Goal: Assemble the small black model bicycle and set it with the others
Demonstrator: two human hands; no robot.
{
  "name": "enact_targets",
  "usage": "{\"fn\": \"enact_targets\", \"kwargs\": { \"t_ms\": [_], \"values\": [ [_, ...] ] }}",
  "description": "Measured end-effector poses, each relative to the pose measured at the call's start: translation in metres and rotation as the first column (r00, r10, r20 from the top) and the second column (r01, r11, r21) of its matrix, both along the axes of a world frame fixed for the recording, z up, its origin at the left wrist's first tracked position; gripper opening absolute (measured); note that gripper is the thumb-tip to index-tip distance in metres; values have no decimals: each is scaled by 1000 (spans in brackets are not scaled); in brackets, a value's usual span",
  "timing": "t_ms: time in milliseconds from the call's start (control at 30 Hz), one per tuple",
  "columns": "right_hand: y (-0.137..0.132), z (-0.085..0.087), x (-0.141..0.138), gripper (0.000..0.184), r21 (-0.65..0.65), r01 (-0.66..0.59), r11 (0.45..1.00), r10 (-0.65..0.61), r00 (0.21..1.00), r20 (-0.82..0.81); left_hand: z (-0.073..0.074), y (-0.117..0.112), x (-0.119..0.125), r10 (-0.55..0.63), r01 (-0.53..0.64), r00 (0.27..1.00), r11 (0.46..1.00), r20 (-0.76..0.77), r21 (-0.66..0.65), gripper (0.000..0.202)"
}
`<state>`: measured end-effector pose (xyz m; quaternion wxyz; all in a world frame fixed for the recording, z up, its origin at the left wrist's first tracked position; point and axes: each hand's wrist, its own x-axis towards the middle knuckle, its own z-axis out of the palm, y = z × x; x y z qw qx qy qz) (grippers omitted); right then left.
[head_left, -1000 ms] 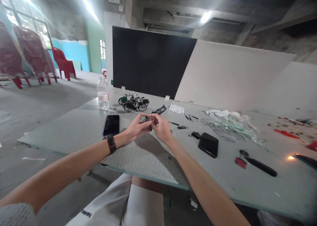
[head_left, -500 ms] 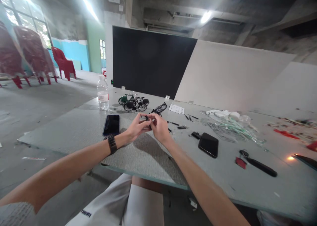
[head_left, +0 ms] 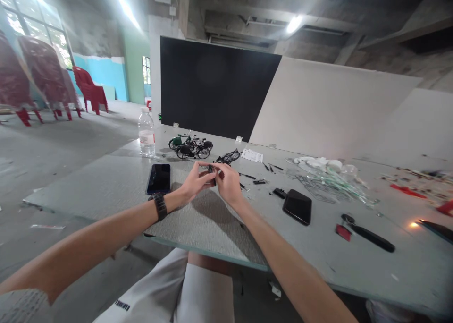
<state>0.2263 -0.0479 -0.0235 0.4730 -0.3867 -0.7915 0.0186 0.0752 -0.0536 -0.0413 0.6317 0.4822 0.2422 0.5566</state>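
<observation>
Between the fingertips of my left hand (head_left: 197,179) and my right hand (head_left: 228,180) is a small black part (head_left: 212,170), held just above the table. Both hands are closed on it, and the fingers cover much of it, so its exact kind cannot be made out. Just beyond my right hand lies a partly built black model bicycle (head_left: 229,157), tipped on its side. Farther back and left, a black model bicycle (head_left: 193,151) stands upright in front of a green model bicycle (head_left: 181,141). Small black pieces (head_left: 260,182) lie to the right of my right hand.
A phone (head_left: 159,178) lies left of my hands, with a water bottle (head_left: 146,134) behind it. To the right are a black flat case (head_left: 297,207), a black-handled tool (head_left: 373,238), and tangled clear plastic wrapping (head_left: 332,179). White papers (head_left: 252,155) lie near the upright panel.
The small black part has turned slightly between my fingertips and shows a bit more of itself. Both hands stay in nearly the same place. The view has shifted very slightly.
</observation>
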Motion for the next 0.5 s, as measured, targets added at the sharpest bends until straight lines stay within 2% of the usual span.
{"fn": "enact_targets", "kwargs": {
  "t_ms": [500],
  "values": [
    [-2, -1, 1, 29, -17, 3, 1000, -3, 1000, 0, -1, 0, -1, -17, 17, 1000, 1000, -13, -3, 39]
  ]
}}
